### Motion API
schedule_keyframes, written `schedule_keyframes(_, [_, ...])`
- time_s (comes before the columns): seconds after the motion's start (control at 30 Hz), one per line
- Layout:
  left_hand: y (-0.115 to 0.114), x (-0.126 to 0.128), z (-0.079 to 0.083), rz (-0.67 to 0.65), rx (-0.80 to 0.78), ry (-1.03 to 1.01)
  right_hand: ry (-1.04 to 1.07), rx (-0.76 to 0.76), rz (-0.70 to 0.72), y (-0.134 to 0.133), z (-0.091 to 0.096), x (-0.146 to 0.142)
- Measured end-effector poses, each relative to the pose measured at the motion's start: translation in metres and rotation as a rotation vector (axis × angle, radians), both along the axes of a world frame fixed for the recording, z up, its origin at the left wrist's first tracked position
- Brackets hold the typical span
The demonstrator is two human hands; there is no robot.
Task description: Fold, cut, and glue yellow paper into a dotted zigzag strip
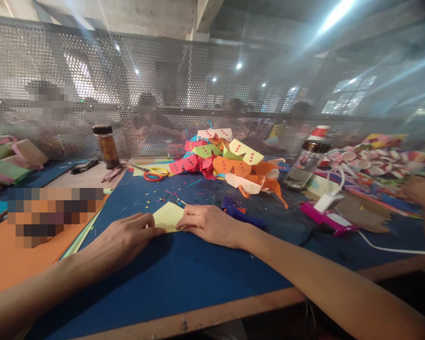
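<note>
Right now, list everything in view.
Paper: one, pale yellow, front centre
Cutouts: many, multicoloured, back centre
Scissors: one pair, red-yellow, back left
Glue gun: one, blue, centre
Jar: one, brown, back left
Bottle: one, clear, back right
Power strip: one, magenta, right
Charger: one, white, on strip
Sheets: several, orange topmost, left
Paper bundle: one, green-pink, far left
Paper pile: one, multicoloured, far right
Table: one, blue, underneath
Screen: one, grey, behind
People: several, blurred, beyond screen and right edge
Left hand: one, paper's left
Right hand: one, paper's right

Left hand [131, 234] and right hand [208, 224] hold paper [168, 218] (yellow); papercraft [232, 166] beyond.
</note>
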State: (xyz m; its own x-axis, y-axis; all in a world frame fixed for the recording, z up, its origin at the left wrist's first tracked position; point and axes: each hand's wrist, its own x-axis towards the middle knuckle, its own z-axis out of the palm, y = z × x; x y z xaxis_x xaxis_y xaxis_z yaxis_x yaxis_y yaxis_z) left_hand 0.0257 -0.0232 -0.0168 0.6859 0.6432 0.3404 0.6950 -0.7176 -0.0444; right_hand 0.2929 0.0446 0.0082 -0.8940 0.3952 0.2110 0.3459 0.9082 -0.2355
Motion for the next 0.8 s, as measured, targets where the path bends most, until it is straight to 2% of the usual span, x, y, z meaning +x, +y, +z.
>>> schedule_keyframes(0.4, [-0.005,0.004,0.012,-0.020,-0.029,0.001,-0.021,-0.009,-0.003,0.001,0.001,0.001])
schedule_keyframes(0.63, [0.000,0.000,0.005,-0.023,-0.012,-0.064,0.014,-0.087,-0.012,0.003,0.001,0.002])
schedule_keyframes(0.8, [0.002,-0.002,0.001,-0.033,-0.043,-0.060,0.016,-0.090,-0.017,0.002,0.002,0.002])
